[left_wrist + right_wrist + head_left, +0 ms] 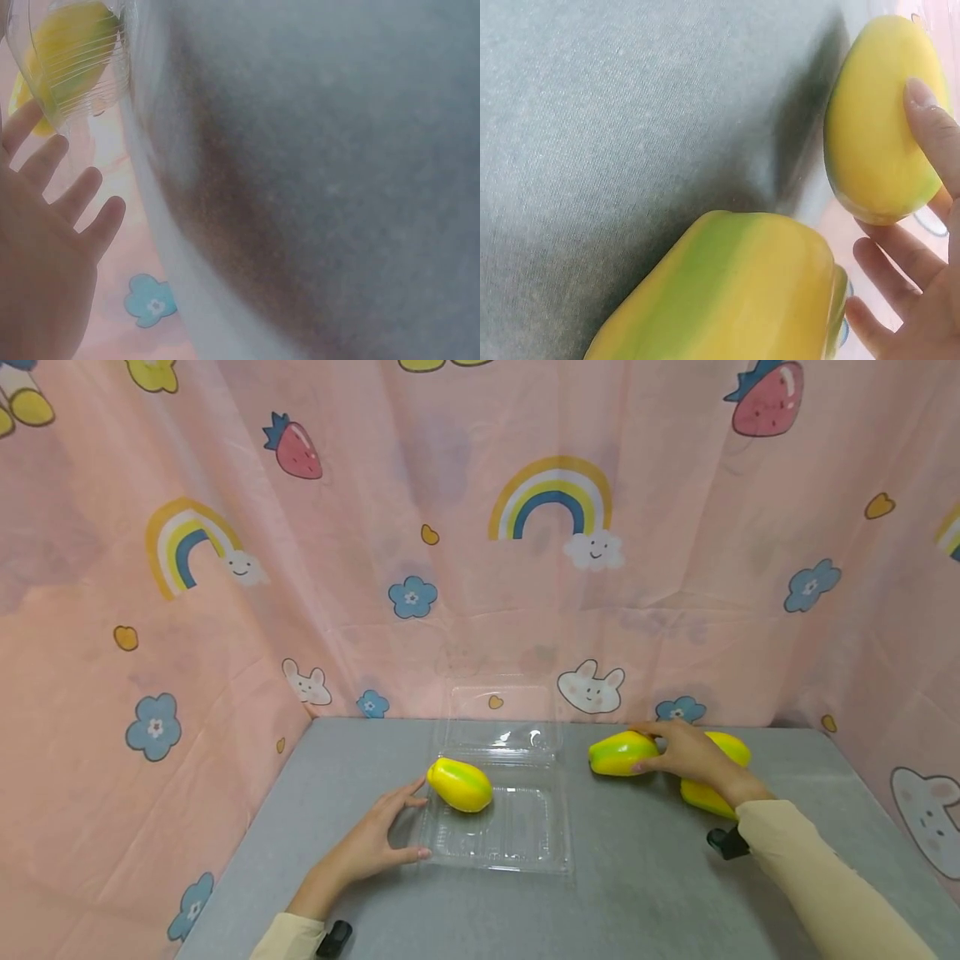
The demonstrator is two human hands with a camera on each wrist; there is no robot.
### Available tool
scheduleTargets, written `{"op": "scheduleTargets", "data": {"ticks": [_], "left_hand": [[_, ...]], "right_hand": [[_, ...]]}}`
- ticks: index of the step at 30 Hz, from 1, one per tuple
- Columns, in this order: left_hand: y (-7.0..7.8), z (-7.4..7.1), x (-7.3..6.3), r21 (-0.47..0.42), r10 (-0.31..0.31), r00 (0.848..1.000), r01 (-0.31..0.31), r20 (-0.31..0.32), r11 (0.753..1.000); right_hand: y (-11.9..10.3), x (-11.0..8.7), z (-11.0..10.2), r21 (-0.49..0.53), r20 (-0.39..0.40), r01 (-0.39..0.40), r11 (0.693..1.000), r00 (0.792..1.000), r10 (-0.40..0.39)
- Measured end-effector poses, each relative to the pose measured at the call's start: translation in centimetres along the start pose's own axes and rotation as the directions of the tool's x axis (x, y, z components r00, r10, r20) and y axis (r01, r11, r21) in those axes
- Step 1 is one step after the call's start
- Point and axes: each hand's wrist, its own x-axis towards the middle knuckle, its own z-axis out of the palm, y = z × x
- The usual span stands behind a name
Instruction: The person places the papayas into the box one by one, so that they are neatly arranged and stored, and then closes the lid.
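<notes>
A clear plastic clamshell box (528,831) lies open on the table, one yellow-green papaya (460,785) in the left part of its base. Beside the box's left edge is my left hand (371,839), thumb and fingers spread; in the left wrist view its straight fingers are close to the clear wall, and whether they touch it I cannot tell. Right of the box, my right hand (686,752) grips a second papaya (617,754) between thumb and fingers. Two more papayas, one farther back (729,747) and one nearer (703,797), are partly hidden by that hand and wrist.
The box's raised transparent lid (501,718) stands at the back against a pink patterned curtain (465,635). Grey cloth covers the table (630,877), and the curtain also borders its left and right sides.
</notes>
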Motion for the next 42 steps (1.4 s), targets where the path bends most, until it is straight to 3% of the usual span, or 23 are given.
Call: {"op": "scheduleTargets", "data": {"ticks": [5, 15, 28, 42], "left_hand": [[0.0, 0.0, 0.0, 0.018, -0.022, 1.0, 0.022, 0.004, 1.0], [0.1, -0.1, 0.0, 0.006, 0.007, 1.0, -0.007, -0.01, 1.0], [0.5, -0.2, -0.1, -0.004, -0.014, 1.0, 0.014, 0.005, 1.0], [0.5, -0.2, -0.2, 0.001, -0.029, 0.999, 0.029, 0.014, 1.0]], "right_hand": [[-0.4, -0.1, -0.1, -0.013, -0.007, -0.012, 1.0, 1.0, 0.012], [-1.1, -0.5, -0.5, -0.052, -0.023, -0.029, 0.998, 0.999, 0.028], [-2.2, -1.4, -1.0, -0.078, -0.05, -0.059, 0.995, 0.997, 0.055], [-3.1, -2.0, -1.3, -0.052, -0.059, -0.075, 0.996, 0.996, 0.072]]}}
